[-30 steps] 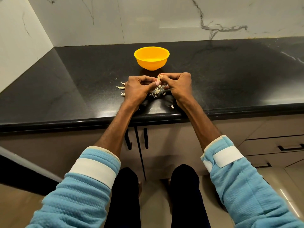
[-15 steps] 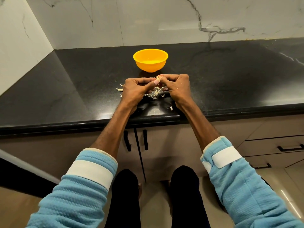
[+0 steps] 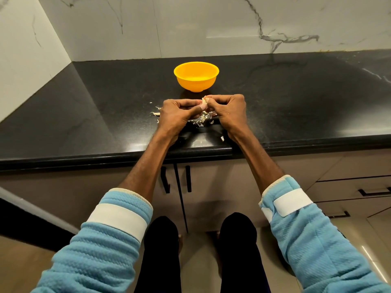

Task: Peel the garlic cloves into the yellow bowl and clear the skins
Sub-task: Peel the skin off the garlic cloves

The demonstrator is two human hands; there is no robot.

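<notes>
Both hands meet over the black worktop: the left hand and right hand pinch one garlic clove between fingertips. Loose skins lie beneath them; the yellow bowl stands just beyond.

No readable text, labels, brands or numbers anywhere in view.
</notes>
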